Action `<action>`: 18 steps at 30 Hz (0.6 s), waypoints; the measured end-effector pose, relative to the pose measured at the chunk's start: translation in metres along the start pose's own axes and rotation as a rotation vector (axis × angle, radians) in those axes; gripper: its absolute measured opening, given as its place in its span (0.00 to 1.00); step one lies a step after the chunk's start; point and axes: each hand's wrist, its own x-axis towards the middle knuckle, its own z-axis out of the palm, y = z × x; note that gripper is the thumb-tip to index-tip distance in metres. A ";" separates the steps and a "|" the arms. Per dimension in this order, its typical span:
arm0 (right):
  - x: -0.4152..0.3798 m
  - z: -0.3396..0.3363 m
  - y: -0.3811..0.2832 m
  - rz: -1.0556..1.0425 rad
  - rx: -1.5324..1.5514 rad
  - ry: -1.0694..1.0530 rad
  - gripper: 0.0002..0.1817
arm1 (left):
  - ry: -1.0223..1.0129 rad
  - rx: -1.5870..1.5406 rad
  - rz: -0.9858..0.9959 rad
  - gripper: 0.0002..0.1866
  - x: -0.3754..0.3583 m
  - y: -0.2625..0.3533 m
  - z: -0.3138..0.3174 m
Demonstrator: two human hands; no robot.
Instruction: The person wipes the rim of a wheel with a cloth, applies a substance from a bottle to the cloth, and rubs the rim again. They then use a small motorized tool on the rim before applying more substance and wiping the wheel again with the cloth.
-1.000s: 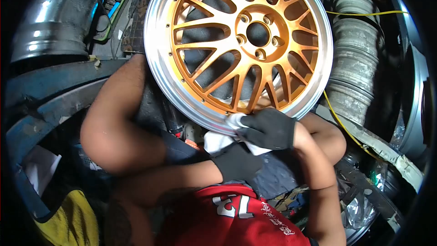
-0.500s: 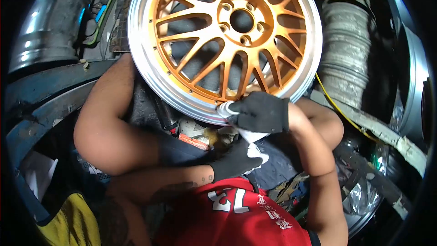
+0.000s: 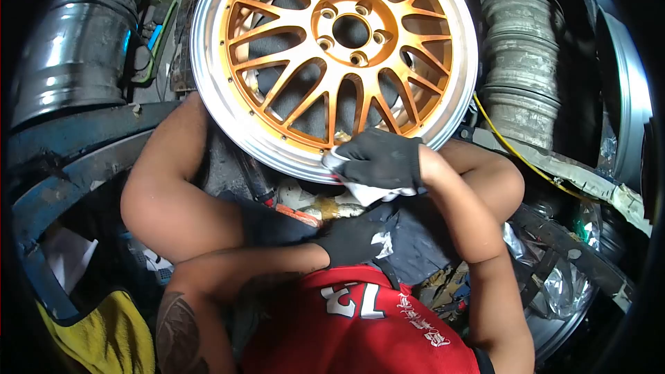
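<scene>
A wheel rim [image 3: 337,90] with gold mesh spokes and a polished silver lip stands tilted in front of me, between my knees. My right hand [image 3: 379,159], in a black glove, is closed on a white cloth [image 3: 370,192] and presses it against the lower edge of the rim's lip. Part of the cloth hangs below the fingers. Lower down, close to my lap, my left hand [image 3: 352,241], also black-gloved, is closed around another bit of white cloth [image 3: 382,244]. The fingers of that hand are partly hidden.
Stacked dull grey rims [image 3: 519,55] stand at the right, with a yellow cord [image 3: 502,131] running past them. A shiny metal barrel [image 3: 76,55] is at the left. Below it are a blue metal frame [image 3: 76,131] and a yellow towel [image 3: 104,336].
My right hand has shifted slightly left and up along the lip with its cloth. My left hand has drawn lower, away from it, and less white cloth shows there.
</scene>
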 end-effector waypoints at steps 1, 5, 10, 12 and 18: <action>-0.005 0.000 0.014 -0.113 0.019 0.037 0.20 | 0.035 -0.014 0.065 0.19 0.000 -0.003 -0.002; -0.007 -0.004 0.021 -0.053 0.153 -0.086 0.19 | -0.161 0.074 0.087 0.20 -0.004 0.024 -0.039; -0.020 -0.005 0.023 -0.082 0.128 -0.022 0.20 | -0.522 -0.014 0.173 0.22 -0.046 0.049 -0.139; -0.021 -0.003 0.015 -0.023 0.245 -0.029 0.21 | -0.229 0.386 -0.068 0.23 -0.060 0.068 -0.181; -0.022 -0.002 0.016 -0.034 0.040 -0.006 0.17 | 0.678 0.722 -0.006 0.18 -0.060 0.050 -0.228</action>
